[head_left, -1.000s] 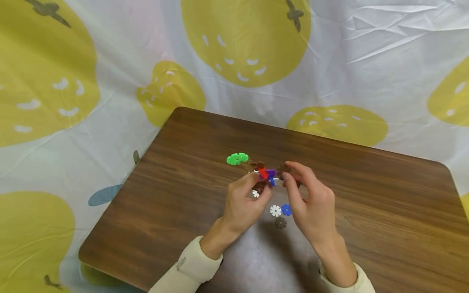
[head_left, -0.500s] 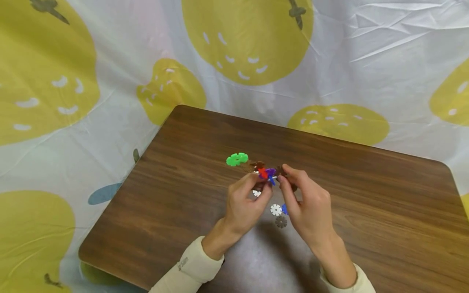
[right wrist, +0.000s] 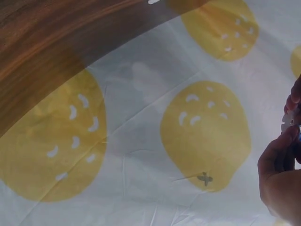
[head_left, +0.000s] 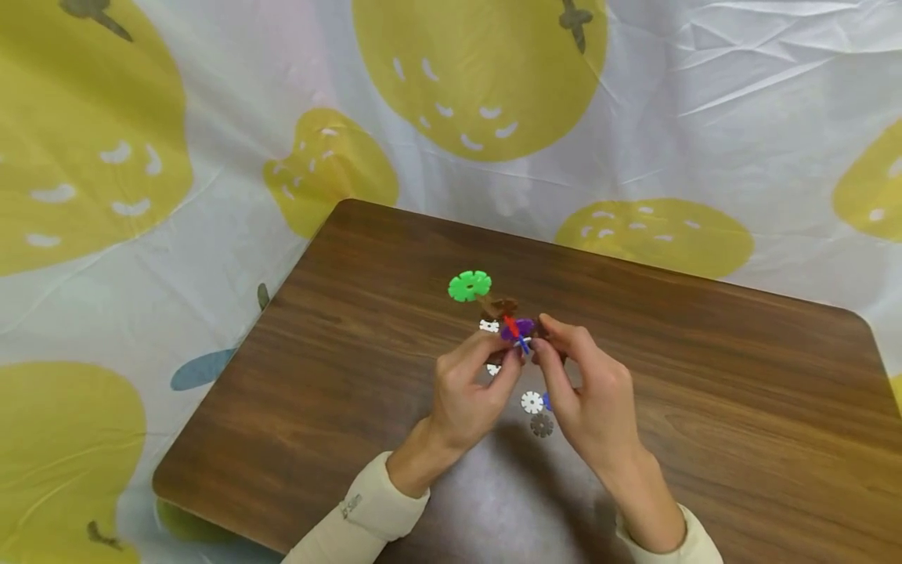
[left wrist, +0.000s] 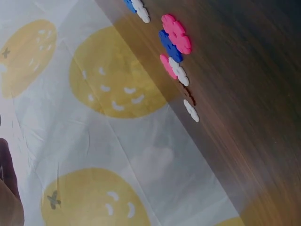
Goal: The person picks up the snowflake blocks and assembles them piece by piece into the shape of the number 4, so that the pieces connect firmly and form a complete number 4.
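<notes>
pinching a cluster of snap-together discs point(head_left: 513, 329) from both sides, the left hand point(head_left: 468, 392) and right hand point(head_left: 588, 388) hold it just above the tabletop point(head_left: 705, 376) near its middle, fingers curled onto the piece. a green disc point(head_left: 470, 286) sticks out at 11 o'clock. loose white point(head_left: 532, 402) and grey point(head_left: 541, 425) discs lie at 6 o'clock, between the wrists. this looks like the joining step; the next move likely calls for lining a slot up squarely and pressing gently.
</notes>
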A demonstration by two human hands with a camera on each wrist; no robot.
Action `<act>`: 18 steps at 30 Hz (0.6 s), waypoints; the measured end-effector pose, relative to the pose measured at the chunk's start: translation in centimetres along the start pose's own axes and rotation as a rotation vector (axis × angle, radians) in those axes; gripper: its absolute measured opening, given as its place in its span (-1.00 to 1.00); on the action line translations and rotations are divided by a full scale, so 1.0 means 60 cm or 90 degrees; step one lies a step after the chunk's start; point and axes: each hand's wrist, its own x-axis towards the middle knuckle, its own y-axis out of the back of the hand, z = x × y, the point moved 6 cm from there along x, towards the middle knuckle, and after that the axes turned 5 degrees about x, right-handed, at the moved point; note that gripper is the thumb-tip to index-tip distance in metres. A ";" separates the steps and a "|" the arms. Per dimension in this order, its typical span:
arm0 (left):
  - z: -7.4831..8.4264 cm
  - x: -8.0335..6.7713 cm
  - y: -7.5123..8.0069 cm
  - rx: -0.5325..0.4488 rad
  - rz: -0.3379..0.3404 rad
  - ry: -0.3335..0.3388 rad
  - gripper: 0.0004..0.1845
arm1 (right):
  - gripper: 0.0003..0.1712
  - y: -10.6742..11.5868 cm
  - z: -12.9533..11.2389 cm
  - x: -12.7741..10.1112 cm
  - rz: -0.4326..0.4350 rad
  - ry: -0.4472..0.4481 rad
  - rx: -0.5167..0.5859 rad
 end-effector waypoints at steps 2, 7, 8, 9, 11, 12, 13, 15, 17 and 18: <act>-0.003 0.000 0.001 -0.008 0.000 0.008 -0.85 | -0.56 0.001 -0.001 0.000 -0.005 0.001 0.008; -0.009 -0.003 0.004 -0.010 0.003 0.023 -0.84 | -0.46 0.012 0.002 -0.001 -0.007 -0.012 0.034; -0.010 -0.003 0.005 -0.009 0.003 0.025 -0.84 | -0.47 0.017 0.006 -0.001 -0.006 -0.023 0.034; -0.011 -0.004 0.005 -0.009 0.004 0.026 -0.84 | -0.49 0.022 0.011 -0.001 -0.003 -0.035 0.033; -0.014 -0.004 0.007 -0.010 0.004 0.029 -0.84 | -0.52 0.033 0.025 -0.002 -0.004 -0.066 0.020; -0.015 -0.004 0.008 -0.011 0.005 0.029 -0.84 | -0.53 0.038 0.033 -0.003 -0.006 -0.077 0.008; -0.017 -0.004 0.009 -0.011 0.006 0.031 -0.85 | -0.53 0.042 0.041 -0.004 -0.012 -0.089 -0.003; -0.019 -0.004 0.012 -0.013 0.006 0.036 -0.85 | -0.50 0.046 0.061 -0.008 -0.031 -0.113 -0.019; -0.021 -0.004 0.015 -0.011 0.005 0.041 -0.85 | -0.46 0.045 0.082 -0.015 -0.055 -0.144 -0.027; -0.021 -0.004 0.015 -0.011 0.005 0.042 -0.85 | -0.44 0.043 0.092 -0.020 -0.064 -0.156 -0.027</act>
